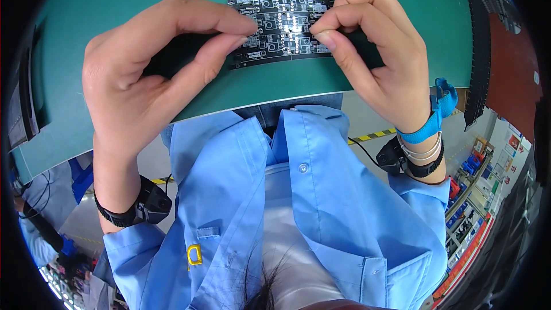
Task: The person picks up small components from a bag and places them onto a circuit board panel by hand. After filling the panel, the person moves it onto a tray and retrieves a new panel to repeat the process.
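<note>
A black printed circuit board panel [287,37] lies on the green work mat at the top middle. Rows of repeated white markings and shiny solder points cover it, and small metal pins stick out along both sides. My left hand [155,57] pinches the panel's left side near its front, thumb and index finger nearly together. Opposite it, my right hand [379,46] is closed in a pinch at the right side. My fingertips hide the spots they grip. The panel's far end runs out of view.
The green mat [224,95] ends in a pale front edge close to my body. A black slotted strip [479,40] borders it on the right, with a brown surface [516,57] beyond. Dark strips [26,92] stand at the far left. Another person's arm [43,224] shows at lower left.
</note>
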